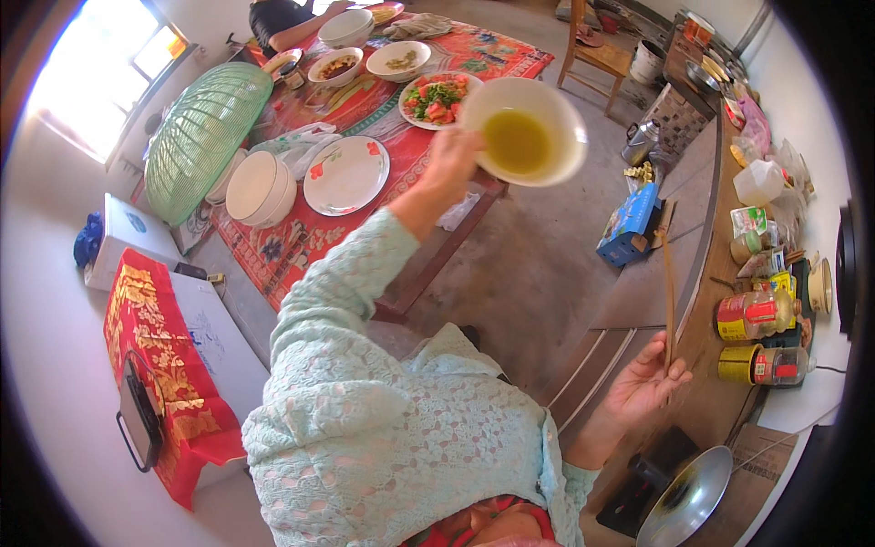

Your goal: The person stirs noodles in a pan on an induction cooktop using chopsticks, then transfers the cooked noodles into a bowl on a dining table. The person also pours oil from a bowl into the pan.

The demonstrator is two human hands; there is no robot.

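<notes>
My left hand (448,166) grips the rim of a white bowl (572,137), held out in front of me beside the table's edge. Yellow-green liquid (517,142) lies in the bottom of this bowl. Off to the right, by the wooden counter, the fingers of my right hand (645,378) close round a long, thin wooden stick (671,296) that points away from me. Whether it is one stick or several pressed together, I cannot tell. Just beyond the bowl, a plate of chopped red and green food (437,100) rests on the table.
The red-clothed table (264,260) bears a flowered plate (351,178), stacked white bowls (260,187) and a green mesh food cover (205,137). A person's arm (301,32) shows at its far side. Jars (749,314) line the counter; a metal pan (693,501) sits near me.
</notes>
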